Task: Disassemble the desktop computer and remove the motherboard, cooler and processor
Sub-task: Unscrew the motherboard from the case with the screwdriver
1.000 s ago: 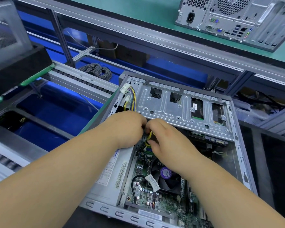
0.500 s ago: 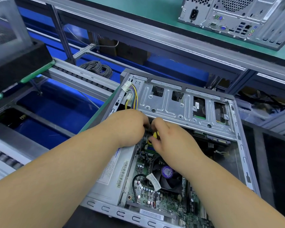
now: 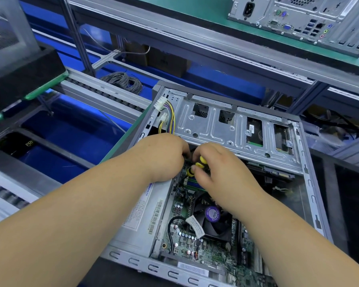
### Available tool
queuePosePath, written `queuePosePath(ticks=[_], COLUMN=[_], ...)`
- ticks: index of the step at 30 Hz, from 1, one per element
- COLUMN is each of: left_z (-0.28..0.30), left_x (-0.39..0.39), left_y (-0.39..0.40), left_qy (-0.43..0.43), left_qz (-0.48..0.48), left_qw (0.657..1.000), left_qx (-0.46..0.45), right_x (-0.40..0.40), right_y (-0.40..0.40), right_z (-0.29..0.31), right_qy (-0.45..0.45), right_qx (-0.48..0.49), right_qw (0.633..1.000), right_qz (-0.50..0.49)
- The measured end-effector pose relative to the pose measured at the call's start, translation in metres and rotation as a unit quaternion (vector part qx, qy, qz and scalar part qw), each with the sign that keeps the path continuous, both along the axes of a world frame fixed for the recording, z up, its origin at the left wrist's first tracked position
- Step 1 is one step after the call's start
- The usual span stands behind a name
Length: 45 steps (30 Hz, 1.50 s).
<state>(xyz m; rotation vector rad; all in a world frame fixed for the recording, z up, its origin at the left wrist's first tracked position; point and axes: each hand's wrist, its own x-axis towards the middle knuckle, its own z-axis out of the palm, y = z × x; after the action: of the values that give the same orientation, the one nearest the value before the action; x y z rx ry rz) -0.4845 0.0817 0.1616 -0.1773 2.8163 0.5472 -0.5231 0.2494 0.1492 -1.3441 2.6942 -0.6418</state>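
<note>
Head view: open desktop case (image 3: 311,183) is lying on its side, motherboard (image 3: 187,243) exposed inside, cooler fan (image 3: 212,216) sitting just below the right wrist. Both hands are meeting over the board's upper edge under the metal drive cage (image 3: 226,125). Right hand (image 3: 218,164) is pinching a yellow-and-black screwdriver handle (image 3: 199,162). Left hand (image 3: 164,156) is curling beside it; cannot tell what it grips.

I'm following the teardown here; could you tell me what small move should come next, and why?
Probably pull the yellow-and-black piece up and free: the right hand pinches it over the green motherboard, the left hand is curled alongside, and the black cooler fan remains mounted.
</note>
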Motion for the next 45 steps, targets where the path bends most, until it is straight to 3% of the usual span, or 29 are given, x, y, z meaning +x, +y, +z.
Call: queuePosePath(ticks=[27, 34, 41, 45], left_z=[0.0011, 0.0023, 0.0048, 0.0043], left_x=[0.0001, -0.0005, 0.0014, 0.0014], left_y=[0.001, 0.0013, 0.0019, 0.002], left_qy=[-0.001, -0.013, -0.021, -0.023], left_qz=[-0.005, 0.0, 0.009, 0.007], left_qw=[1.0, 1.0, 1.0, 1.0], left_qx=[-0.019, -0.008, -0.011, -0.008], right_x=[0.0031, 0.0019, 0.0025, 0.0046], right_y=[-0.0032, -0.0047, -0.0038, -0.0025], right_z=[0.0045, 0.0053, 0.0004, 0.0019], right_qy=[0.006, 0.037, 0.014, 0.099], right_qx=[0.049, 0.069, 0.037, 0.098], right_qw=[0.998, 0.997, 0.999, 0.99], right_qz=[0.045, 0.005, 0.023, -0.038])
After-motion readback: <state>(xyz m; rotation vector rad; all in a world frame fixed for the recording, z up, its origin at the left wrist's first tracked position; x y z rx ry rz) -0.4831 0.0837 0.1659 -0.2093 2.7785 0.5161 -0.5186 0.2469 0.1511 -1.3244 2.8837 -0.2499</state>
